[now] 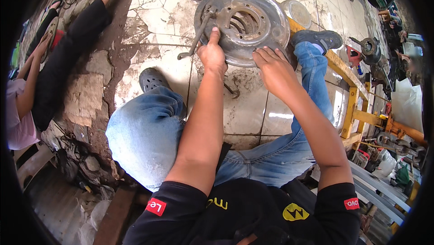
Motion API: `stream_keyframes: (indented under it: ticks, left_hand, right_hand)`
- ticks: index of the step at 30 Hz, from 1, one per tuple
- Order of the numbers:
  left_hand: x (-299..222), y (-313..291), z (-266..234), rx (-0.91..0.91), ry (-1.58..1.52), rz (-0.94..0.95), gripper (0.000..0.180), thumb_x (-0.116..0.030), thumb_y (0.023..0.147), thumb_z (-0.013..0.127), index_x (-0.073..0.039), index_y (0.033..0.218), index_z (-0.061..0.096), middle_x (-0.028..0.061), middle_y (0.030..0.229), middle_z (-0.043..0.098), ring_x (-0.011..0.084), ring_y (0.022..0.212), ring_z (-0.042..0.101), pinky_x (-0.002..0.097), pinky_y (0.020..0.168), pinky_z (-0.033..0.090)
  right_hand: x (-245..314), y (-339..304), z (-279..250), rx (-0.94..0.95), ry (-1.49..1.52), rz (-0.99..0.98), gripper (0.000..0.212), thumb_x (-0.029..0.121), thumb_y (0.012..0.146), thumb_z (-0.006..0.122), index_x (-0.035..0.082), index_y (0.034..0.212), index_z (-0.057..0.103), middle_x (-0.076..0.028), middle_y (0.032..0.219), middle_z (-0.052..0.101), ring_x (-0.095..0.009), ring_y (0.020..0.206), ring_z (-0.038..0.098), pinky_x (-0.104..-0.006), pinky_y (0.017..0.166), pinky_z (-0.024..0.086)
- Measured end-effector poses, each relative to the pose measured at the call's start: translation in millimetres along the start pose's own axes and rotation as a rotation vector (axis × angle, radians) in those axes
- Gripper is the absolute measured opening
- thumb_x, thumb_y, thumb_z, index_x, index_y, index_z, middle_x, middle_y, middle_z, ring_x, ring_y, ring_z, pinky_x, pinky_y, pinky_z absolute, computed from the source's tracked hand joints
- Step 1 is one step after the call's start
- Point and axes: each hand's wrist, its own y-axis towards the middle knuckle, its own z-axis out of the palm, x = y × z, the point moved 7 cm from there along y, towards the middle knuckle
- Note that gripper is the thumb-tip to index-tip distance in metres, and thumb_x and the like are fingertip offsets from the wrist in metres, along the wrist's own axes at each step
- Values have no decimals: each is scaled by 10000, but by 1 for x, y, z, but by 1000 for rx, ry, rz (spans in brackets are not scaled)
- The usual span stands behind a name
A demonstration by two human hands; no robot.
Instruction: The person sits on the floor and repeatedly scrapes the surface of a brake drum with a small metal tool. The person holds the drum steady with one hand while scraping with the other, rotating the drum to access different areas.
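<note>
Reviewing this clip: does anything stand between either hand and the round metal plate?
Nothing visible does. The left hand has its thumb over the near edge of the plate; the right hand has its fingers at the near rim. A bent rod passes just left of the left hand.
</note>
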Motion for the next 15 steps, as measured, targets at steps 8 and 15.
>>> stream_keyframes:
  ticks: [8,15]
  left_hand:
    - [-6,-2,6,-11,-4,-23,497,-228,935,687,120,1263,553,213,1218,625,308,1053,637,425,950,521]
    - [-3,3,5,-3,12,-31,492,-222,934,691,113,1266,553,210,1219,624,307,1053,638,429,950,522]
  right_hand:
    - [2,-5,-4,-43,7,-16,400,4,851,539,-1,1244,615,-154,1303,633,-286,1260,571,-478,1100,391]
    - [6,-6,-6,-34,-6,-18,421,-6,833,563,10,1252,611,-127,1315,632,-259,1276,559,-484,1108,377]
